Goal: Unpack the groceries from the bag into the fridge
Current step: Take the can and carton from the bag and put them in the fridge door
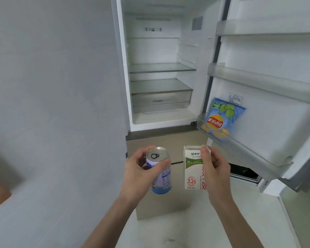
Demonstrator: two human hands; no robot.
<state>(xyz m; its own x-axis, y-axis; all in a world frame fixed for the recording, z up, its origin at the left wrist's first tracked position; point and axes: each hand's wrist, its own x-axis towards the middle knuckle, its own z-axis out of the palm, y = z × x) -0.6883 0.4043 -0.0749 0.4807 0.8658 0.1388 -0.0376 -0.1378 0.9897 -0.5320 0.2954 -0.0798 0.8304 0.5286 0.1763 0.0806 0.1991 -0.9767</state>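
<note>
Drink can (159, 171), blue and white with its pull tab unopened, gripped in left hand (138, 173), thumb and fingers curled round upper body. Just right of it, apart, white milk carton (193, 167) with green band and red characters, pinched upright in right hand (216, 171), thumb across top front edge, fingers behind. Both held near, in front of open fridge (159, 68). Beyond, glass shelves (162, 68) and a clear drawer (161, 101) inside. Right, open door (276, 68) with bins; blue Lay's crisp packet (220, 119) upside down in lowest door bin (249, 153). Left, grey wall panel (52, 86) close beside fridge
</note>
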